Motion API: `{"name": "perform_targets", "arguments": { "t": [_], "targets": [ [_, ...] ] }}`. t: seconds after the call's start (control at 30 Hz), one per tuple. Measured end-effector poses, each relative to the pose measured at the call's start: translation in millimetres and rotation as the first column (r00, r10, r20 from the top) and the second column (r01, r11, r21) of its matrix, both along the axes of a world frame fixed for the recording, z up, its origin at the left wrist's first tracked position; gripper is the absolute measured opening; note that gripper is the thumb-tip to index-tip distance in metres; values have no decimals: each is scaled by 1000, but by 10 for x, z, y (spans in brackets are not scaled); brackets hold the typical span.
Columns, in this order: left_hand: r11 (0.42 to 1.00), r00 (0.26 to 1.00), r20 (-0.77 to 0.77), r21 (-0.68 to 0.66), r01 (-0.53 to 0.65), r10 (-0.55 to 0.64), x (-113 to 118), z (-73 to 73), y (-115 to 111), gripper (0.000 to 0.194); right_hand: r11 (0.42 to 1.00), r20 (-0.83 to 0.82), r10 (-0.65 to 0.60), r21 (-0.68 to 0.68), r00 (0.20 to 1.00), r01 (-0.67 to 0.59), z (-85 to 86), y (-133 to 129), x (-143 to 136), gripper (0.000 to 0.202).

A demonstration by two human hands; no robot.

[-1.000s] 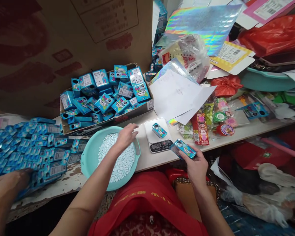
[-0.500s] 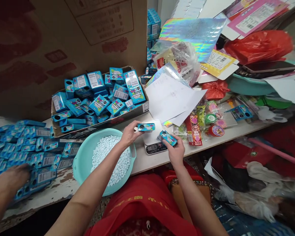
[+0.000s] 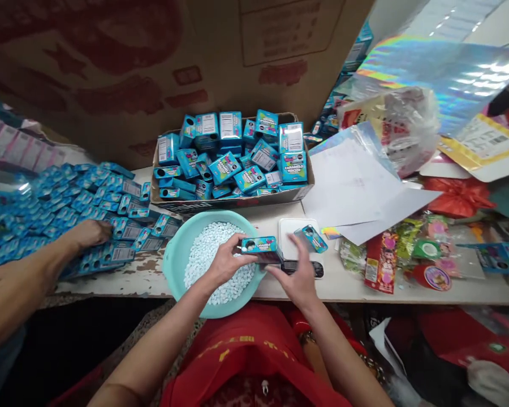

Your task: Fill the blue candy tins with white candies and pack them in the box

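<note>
My left hand [image 3: 229, 261] grips a small blue candy box [image 3: 261, 249] by its left end, above the right side of a turquoise basin [image 3: 172, 265]. Pale round candies [image 3: 220, 237] fill much of the basin. Just right of that box is my right hand [image 3: 299, 271], slightly blurred, thumb and fingers spread with nothing between them; whether the thumb touches the box I cannot tell. Behind its fingers a second blue candy box [image 3: 315, 238] is at the right edge of a white digital scale [image 3: 286, 226]. The hand partly covers the scale.
A carton [image 3: 233, 200] heaped with blue boxes stands behind the basin. At left, a co-worker's hand [image 3: 89, 233] rests among many blue boxes [image 3: 85, 198]. White papers [image 3: 348, 186] and colourful candy packs [image 3: 382, 260] lie to the right. A large cardboard box [image 3: 152, 73] rises behind.
My right hand has let go of its candy box, which is now at the scale, and moved toward the left hand's box. The view has swung left; the co-worker's hand has shifted among the boxes.
</note>
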State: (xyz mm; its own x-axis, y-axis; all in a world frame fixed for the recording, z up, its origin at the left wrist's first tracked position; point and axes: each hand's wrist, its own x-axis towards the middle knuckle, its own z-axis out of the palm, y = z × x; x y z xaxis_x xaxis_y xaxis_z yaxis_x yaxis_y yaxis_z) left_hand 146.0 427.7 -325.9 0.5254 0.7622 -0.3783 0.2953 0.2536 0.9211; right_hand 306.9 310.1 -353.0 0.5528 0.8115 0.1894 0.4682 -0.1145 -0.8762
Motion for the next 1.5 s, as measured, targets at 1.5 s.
{"name": "perform_targets", "arguments": {
  "t": [1.5],
  "targets": [
    [796,299,-739,581,-170,604,-2207,-774,260,51,946,-174,272,-131,947,-296,-52,-466,-642,12]
  ]
}}
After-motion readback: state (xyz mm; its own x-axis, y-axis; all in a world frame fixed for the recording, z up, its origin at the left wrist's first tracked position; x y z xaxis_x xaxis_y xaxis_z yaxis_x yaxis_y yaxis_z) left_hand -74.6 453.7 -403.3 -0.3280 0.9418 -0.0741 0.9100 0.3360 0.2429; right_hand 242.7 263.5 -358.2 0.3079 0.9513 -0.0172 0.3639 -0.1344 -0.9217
